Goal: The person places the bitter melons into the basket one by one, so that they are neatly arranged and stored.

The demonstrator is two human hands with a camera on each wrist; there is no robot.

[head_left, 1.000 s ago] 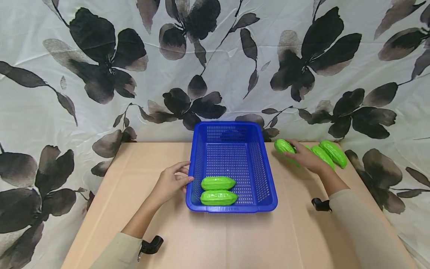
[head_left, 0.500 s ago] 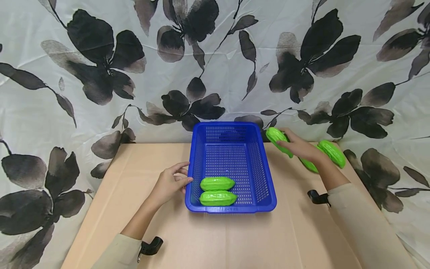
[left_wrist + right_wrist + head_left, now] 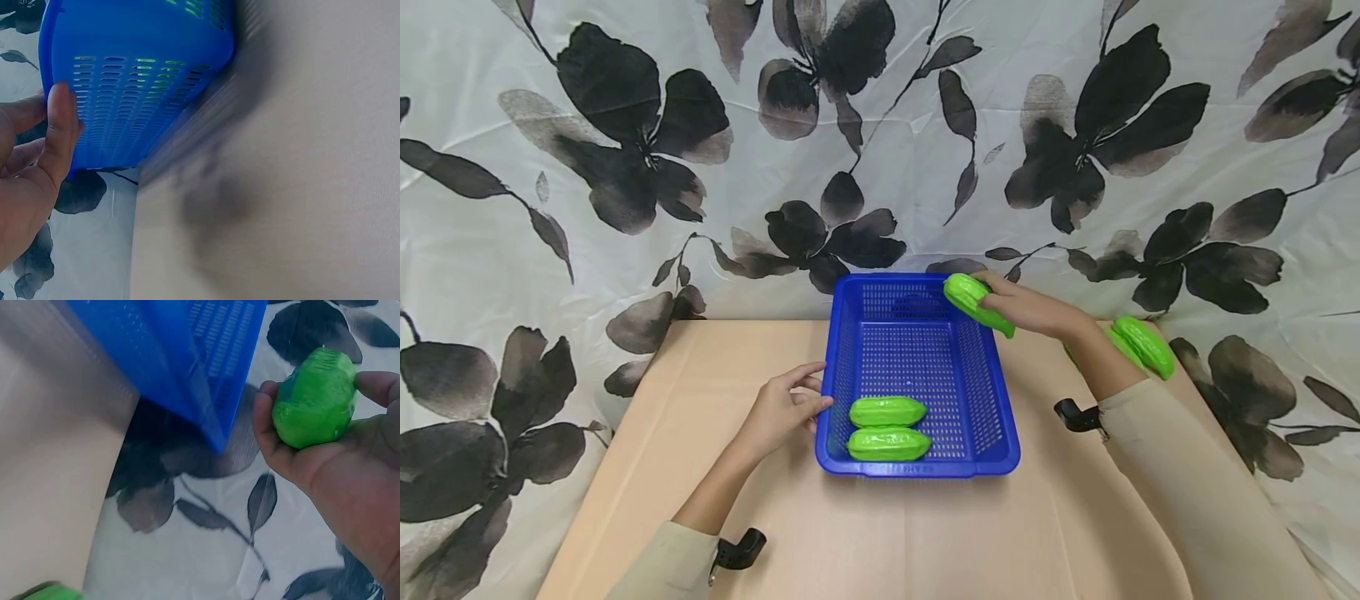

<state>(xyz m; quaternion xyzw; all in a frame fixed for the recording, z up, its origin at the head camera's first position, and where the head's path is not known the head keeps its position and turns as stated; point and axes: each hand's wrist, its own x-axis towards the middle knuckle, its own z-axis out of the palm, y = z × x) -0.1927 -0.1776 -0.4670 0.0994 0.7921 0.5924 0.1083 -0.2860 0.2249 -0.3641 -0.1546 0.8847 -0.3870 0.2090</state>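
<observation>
A blue perforated plastic basket (image 3: 917, 367) stands on the table. Two glossy green bitter gourds (image 3: 889, 427) lie side by side at its near left. On the left side of the basket, my left hand (image 3: 778, 412) holds the rim between thumb and fingers; the left wrist view shows the thumb against the outer wall (image 3: 119, 100). My right hand (image 3: 1026, 308) grips another green bitter gourd (image 3: 973, 302), tilted over the basket's far right rim. The right wrist view shows fingers and thumb curled around this bitter gourd (image 3: 319, 400).
More green bitter gourds (image 3: 1142, 343) lie at the table's far right corner, partly hidden behind the right forearm. A floral cloth (image 3: 925, 167) hangs behind the tan table (image 3: 910, 533). Each wrist wears a small black camera (image 3: 741, 548).
My right hand has lifted one bitter gourd from the far right group and carried it left, to above the basket's rim. The left hand and basket stay in place.
</observation>
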